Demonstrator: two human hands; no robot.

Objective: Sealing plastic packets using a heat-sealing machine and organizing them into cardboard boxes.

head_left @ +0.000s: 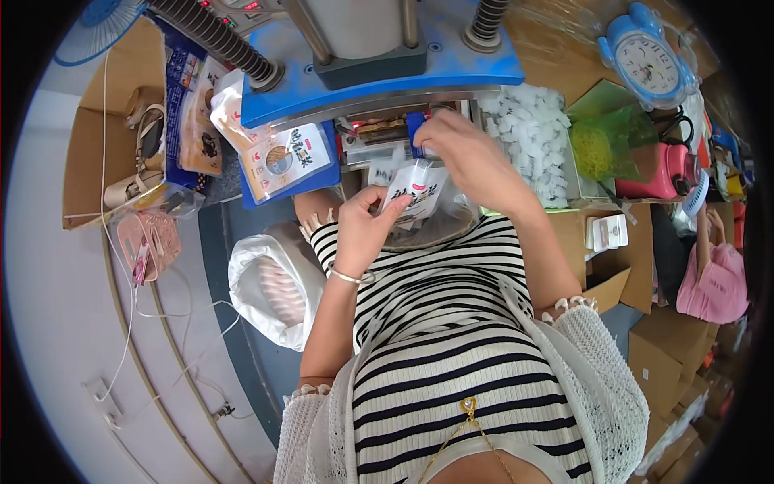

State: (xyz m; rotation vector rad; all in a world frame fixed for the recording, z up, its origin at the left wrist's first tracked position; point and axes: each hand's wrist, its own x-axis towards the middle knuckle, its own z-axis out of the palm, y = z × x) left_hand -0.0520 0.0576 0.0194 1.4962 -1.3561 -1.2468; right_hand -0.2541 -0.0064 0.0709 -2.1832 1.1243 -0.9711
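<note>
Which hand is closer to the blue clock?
The right hand. It is left of and below the blue clock in the picture; the left hand, holding a white packet, is farther left and lower.

I am in a small packing workshop, by the look of it. Right in front of me stands a heavy blue press with thick coil springs on its posts, and lit red digits glow on a panel behind it. Printed pouches lie to the left, of much the same kind as the pouch I hold, while a bin of small white pieces sits to the right. Open cardboard boxes crowd the sides, and another person, in pink, is among them on my right.
</note>
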